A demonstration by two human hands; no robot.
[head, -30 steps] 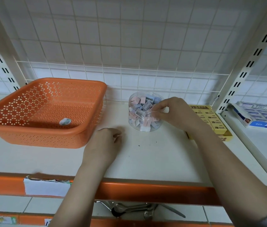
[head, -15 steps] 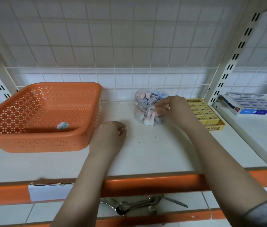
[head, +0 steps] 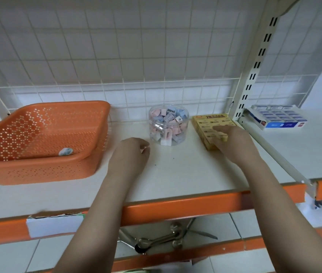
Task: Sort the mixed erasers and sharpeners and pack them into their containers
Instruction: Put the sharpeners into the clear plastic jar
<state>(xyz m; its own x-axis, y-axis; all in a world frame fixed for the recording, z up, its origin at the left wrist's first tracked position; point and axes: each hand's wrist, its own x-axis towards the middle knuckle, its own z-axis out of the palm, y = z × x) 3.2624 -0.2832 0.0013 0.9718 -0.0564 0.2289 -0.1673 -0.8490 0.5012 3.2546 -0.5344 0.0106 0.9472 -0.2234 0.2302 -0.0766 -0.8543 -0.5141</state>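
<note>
The white shelf [head: 176, 174] is carrying everything, and its layout is reading as a sorting station: source at one end, destinations toward the other. The orange perforated basket [head: 89, 154] is sitting at the shelf's left end, and it is lying almost emptied, with a single small pale piece [head: 65, 151] resting on its floor near the front wall; whether that piece is an eraser or a sharpener is too small to tell. The yellow box of erasers [head: 207, 123] is lying flat toward the back right of the shelf, just beside the upright post, its rows of wrapped erasers facing up so new ones can be slotted in. The clear round jar [head: 168, 125] is standing upright between basket and box, near the back edge, lidless and holding pink, blue and white sharpeners to near its rim.

The right hand [head: 233, 142] is resting over the front part of the yellow box, fingers extended flat on the top row, gripping nothing, probably pressing erasers level or steadying the box. The left hand [head: 130, 154] is hovering low over the middle of the shelf, just left of the jar, fingers loosely curled; I cannot tell if something small is pinched inside. Judging by the lone piece left in the basket, the sorting is nearly finishing.
</note>
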